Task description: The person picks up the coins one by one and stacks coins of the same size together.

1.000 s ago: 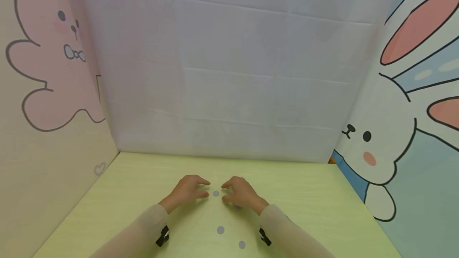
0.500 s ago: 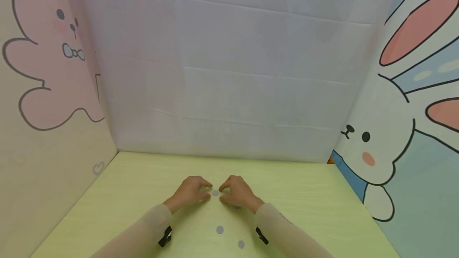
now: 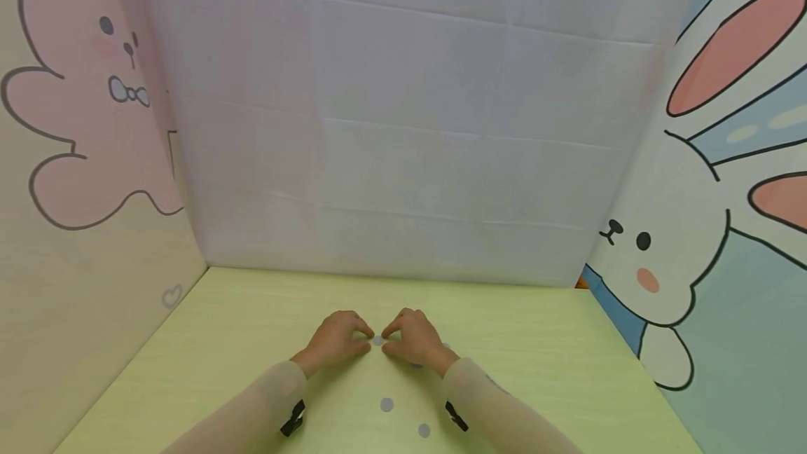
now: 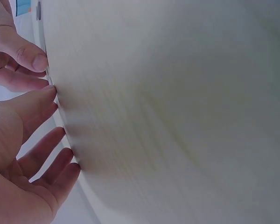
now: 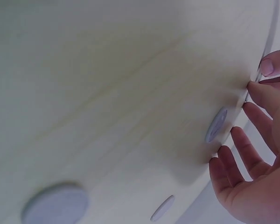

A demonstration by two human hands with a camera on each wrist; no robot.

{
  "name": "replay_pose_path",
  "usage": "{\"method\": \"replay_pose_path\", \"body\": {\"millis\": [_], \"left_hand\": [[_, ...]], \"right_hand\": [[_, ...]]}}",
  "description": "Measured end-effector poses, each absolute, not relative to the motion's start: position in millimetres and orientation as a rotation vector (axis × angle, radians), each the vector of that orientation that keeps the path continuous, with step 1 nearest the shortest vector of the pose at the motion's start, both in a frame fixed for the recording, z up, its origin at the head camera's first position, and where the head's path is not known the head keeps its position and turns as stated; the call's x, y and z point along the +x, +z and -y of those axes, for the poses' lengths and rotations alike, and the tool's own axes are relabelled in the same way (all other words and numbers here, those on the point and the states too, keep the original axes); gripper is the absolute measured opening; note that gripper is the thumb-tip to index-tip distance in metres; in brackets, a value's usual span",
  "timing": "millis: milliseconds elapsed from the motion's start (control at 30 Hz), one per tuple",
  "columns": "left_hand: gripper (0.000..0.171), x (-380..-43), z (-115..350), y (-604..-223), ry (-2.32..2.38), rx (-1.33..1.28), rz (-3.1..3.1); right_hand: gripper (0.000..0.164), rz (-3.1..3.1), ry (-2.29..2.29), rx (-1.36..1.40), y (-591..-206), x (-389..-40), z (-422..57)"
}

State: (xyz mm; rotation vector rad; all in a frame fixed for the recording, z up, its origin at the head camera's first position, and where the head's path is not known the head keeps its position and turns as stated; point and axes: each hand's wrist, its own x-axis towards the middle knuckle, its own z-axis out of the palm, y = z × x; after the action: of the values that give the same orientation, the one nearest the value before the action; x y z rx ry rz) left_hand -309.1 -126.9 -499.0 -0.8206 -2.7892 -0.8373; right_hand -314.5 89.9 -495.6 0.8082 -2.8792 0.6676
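Observation:
In the head view a small flat grey disc (image 3: 377,341) lies on the pale yellow-green table (image 3: 265,314), between my two hands. My left hand (image 3: 337,337) comes in from its left, thumb and fingers spread apart with the tips down at the tabletop. From the other side my right hand (image 3: 412,338) mirrors it, fingertips close by the disc. Both wrist views show the fingers gently bent, tips at the surface, nothing between thumb and fingers. A second disc (image 5: 216,125) lies near the right fingertips in the right wrist view.
More grey discs lie nearer me, one (image 3: 387,405) in the middle and another (image 3: 424,431) to its right. Part of a disc (image 3: 446,346) shows by the right wrist. A white sheet (image 3: 403,125) hangs behind; walls with a pink bear (image 3: 94,125) and a rabbit (image 3: 668,258) flank the table.
Both hands have moved inward toward each other, narrowing the gap around the middle disc. The discs have stayed in place on the table.

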Motion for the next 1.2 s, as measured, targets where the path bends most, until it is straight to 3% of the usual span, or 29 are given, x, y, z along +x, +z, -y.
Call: {"method": "replay_pose_path", "body": {"millis": [1200], "left_hand": [[0.007, -304.7, 129.6, -500.1, -0.787, -0.864, 2.722]], "right_hand": [[0.004, 2.889, 0.691, 0.801, -490.6, -301.4, -75.6]]}}
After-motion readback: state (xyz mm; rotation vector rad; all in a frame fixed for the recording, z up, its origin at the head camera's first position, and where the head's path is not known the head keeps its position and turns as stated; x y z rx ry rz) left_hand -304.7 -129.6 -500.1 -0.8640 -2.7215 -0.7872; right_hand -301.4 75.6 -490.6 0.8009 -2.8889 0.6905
